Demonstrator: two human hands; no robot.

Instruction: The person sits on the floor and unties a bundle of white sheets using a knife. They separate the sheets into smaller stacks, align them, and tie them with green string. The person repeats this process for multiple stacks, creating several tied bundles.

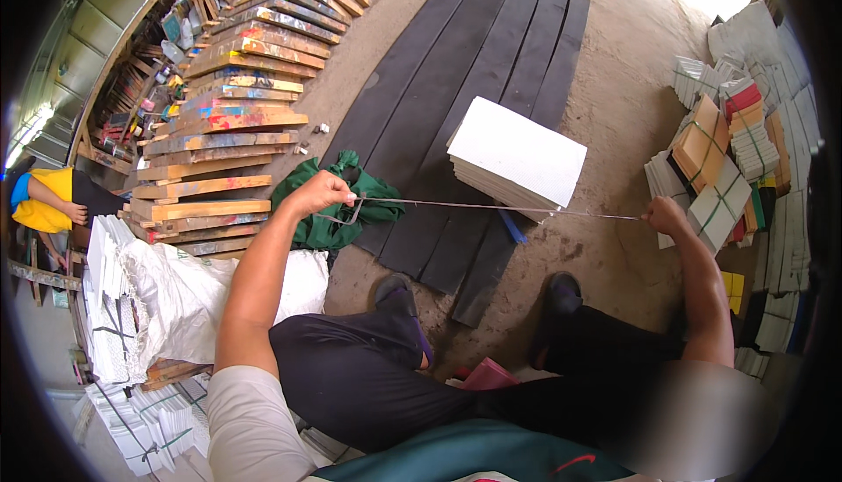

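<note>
A thin cord (474, 206) is pulled straight between my two hands, crossing in front of a stack of white rectangular sheets (524, 153). Its left end is pinched in the fingers of my left hand (317, 194), and a short loose length hangs below them. My right hand (668, 217) is closed in a fist around the right end. The stack rests on long dark boards (412, 114) laid side by side on the floor. A crumpled green cloth (381, 210) lies under and beside my left hand.
Paint-stained wooden frames (232, 118) stand in a long row at the left. A white sack (189, 293) is near my left arm. Tied bundles of sheets (710, 166) pile up at the right. Another person in yellow (54, 197) is at the far left.
</note>
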